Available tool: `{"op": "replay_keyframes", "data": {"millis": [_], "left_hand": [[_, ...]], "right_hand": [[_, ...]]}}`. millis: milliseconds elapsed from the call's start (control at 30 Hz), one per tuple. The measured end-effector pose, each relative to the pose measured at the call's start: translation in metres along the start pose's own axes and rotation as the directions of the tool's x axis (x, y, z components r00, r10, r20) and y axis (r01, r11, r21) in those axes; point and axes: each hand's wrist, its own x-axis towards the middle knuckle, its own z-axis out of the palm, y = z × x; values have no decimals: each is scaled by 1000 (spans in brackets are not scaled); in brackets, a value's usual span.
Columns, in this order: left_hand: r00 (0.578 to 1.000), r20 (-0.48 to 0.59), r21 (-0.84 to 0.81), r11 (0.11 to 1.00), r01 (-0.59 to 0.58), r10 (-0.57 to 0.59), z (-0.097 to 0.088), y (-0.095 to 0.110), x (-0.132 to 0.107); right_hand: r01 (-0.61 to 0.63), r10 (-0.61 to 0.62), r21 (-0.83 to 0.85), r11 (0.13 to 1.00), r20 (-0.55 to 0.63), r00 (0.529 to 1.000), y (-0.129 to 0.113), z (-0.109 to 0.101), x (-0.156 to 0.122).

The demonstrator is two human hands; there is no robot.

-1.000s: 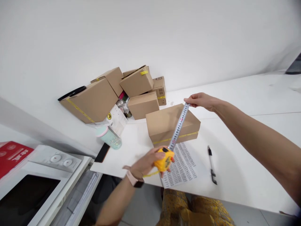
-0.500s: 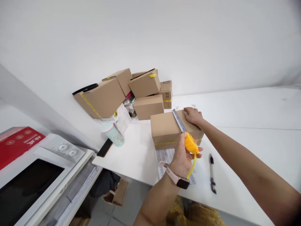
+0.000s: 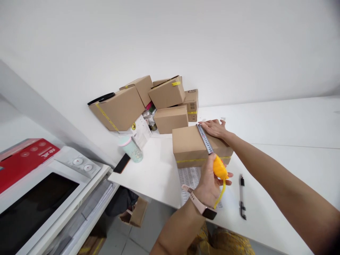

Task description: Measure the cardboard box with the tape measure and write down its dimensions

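Observation:
A yellow tape measure [image 3: 220, 168] is held in my left hand [image 3: 208, 182], which wears a watch with a pale pink strap. Its blade [image 3: 205, 140] is pulled out across the top of a closed cardboard box [image 3: 186, 142], reaching toward the far edge. My right hand [image 3: 215, 128] lies flat on the box top with fingers stretched out, the tips close to the blade's far end. Whether they touch the blade I cannot tell. From the tape measure hangs a yellow wrist cord [image 3: 220, 194]. A printed sheet [image 3: 189, 179] sticks out from under the box.
A pen [image 3: 242, 196] lies on the white table [image 3: 156, 177] to the right. Several cardboard boxes [image 3: 171, 120] are stacked against the wall. At left stand a mint tumbler [image 3: 132, 150], a dark phone-like slab [image 3: 122, 163] and a white microwave [image 3: 61, 177] with a red box [image 3: 29, 154].
My right hand has slid left along the box top, its fingers now stretched toward the blade's end. The tape measure body sits slightly lower, with more blade showing. The view has shifted a little.

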Motion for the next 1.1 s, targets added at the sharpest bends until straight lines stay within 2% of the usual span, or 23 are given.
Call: {"op": "replay_keyframes", "data": {"millis": [200,433,667,767,833,900,933,1000,1067,1100], "left_hand": [[995,0,35,995,-99,99,-6,-10,-2],[994,10,54,993,-110,109,-18,-9,-5],[991,22,49,990,-132,131,-18,-13,-2],[991,66,80,989,-121,116,-24,-8,-4],[981,118,112,980,-165,152,-37,-5,-10],[955,144,155,947,-280,259,-57,-3,-20],[932,134,181,917,-356,336,-70,-3,-24],[862,59,254,828,-501,503,-96,-1,-29],[787,-26,332,748,-575,617,-121,2,-27],[769,-51,359,730,-581,637,-131,4,-23]], "right_hand": [[6,-6,9,1000,-17,1000,-3,1,-1],[11,-10,18,1000,-56,998,-3,3,0],[31,-28,31,999,-86,996,-2,7,0],[24,-3,166,986,-129,992,-1,2,-1],[48,60,403,914,-252,966,5,-4,-5],[81,241,655,751,-386,890,20,-10,-15],[87,356,749,657,-410,840,30,-10,-23],[25,555,869,494,-338,760,53,-5,-47],[-82,617,918,388,-193,763,72,10,-77],[-136,611,923,360,-123,782,78,19,-92]]}}
